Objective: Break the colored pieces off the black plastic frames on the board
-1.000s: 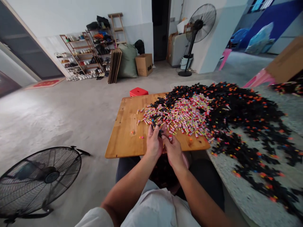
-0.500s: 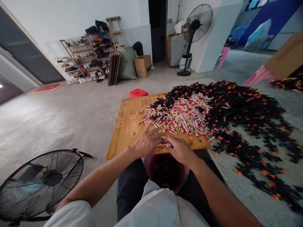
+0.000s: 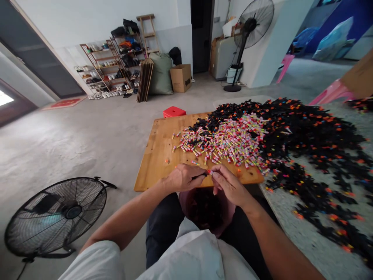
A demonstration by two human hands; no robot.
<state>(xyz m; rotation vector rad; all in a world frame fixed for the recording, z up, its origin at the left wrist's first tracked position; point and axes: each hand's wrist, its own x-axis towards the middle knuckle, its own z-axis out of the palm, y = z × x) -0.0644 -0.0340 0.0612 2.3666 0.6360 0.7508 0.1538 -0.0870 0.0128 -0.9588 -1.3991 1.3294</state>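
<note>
My left hand pinches a thin black stick with a red tip over the near edge of a wooden board. My right hand meets it at the tip, its fingers closed on a small coloured tube. Just beyond my hands lies a heap of small multicoloured tubes. A much larger pile of black sticks with orange tips spreads to the right. A round bowl of dark pieces sits in my lap below my hands.
The board rests beside a speckled stone table. A floor fan stands at the lower left. A red stool is behind the board. A standing fan, a cardboard box and shoe racks line the far wall.
My left hand was flat on the board half a second ago; it has now lifted a black stick and drawn back. My right hand has come up to the stick's tip.
</note>
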